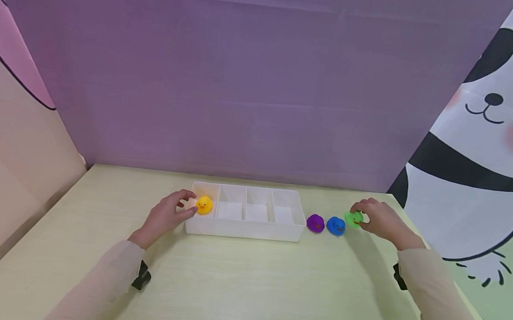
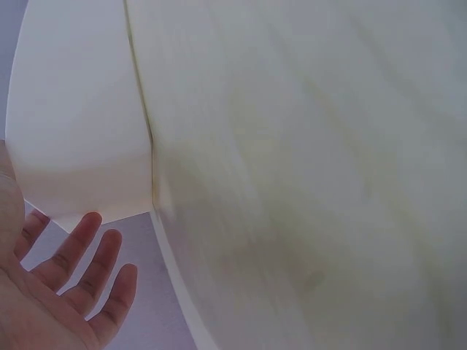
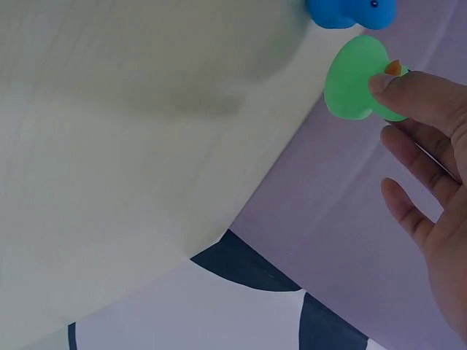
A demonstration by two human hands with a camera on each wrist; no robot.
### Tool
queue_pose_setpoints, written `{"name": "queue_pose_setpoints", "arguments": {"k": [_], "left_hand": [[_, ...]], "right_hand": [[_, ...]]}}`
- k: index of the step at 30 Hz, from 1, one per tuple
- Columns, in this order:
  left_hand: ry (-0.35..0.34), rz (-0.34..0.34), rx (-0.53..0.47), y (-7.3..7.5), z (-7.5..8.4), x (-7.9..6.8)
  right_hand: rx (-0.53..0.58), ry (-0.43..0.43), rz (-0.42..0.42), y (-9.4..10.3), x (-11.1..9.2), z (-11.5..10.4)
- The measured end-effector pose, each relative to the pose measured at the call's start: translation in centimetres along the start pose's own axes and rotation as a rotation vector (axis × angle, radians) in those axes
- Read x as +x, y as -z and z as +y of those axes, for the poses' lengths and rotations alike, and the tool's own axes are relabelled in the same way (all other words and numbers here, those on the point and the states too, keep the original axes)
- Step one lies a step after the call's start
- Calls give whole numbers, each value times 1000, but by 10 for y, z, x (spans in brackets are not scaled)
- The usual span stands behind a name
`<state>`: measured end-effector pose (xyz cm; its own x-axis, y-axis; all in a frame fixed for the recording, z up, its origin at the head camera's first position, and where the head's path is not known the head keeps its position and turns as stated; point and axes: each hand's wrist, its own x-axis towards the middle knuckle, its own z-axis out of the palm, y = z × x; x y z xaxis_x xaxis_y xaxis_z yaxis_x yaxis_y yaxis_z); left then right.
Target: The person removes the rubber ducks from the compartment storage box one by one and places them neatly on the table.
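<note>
A yellow rubber duck (image 1: pixel 204 205) sits in the leftmost compartment of a white box (image 1: pixel 245 229) with several compartments. My left hand (image 1: pixel 169 215) is at the box's left end, thumb and fingers spread beside the duck; whether a fingertip touches the rim is unclear. In the left wrist view, that hand (image 2: pixel 55 292) has its fingers loosely extended by the end of the box (image 2: pixel 80 131). My right hand (image 1: pixel 382 220) pinches a green rubber duck (image 1: pixel 353 219) between thumb and finger. The right wrist view shows the thumb against the green duck (image 3: pixel 354 76).
A purple duck (image 1: pixel 316 223) and a blue duck (image 1: pixel 336 226) stand on the table (image 1: pixel 251 284), between the box and the green duck. Behind the table rises a purple backdrop (image 1: pixel 242 97). A panda-print panel (image 1: pixel 476 155) borders the right side.
</note>
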<state>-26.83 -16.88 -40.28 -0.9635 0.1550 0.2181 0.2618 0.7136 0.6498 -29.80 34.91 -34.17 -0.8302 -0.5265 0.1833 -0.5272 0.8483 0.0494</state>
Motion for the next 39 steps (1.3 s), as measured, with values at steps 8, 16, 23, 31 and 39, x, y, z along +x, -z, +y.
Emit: {"name": "queue_pose_setpoints", "arguments": {"k": [8, 16, 23, 31, 39], "left_hand": [[12, -2, 5, -1, 0, 0], [20, -4, 6, -1, 0, -1], [21, -4, 8, 0, 0, -1], [20, -3, 12, 0, 0, 0], [13, 3, 8, -2, -2, 1]], "right_hand": [[15, -16, -17, -13, -8, 6], [20, -30, -26, -25, -12, 8], [37, -66, -55, -26, -14, 7], [39, -66, -43, -28, -15, 10], [35, -69, -40, -30, -14, 12]]}}
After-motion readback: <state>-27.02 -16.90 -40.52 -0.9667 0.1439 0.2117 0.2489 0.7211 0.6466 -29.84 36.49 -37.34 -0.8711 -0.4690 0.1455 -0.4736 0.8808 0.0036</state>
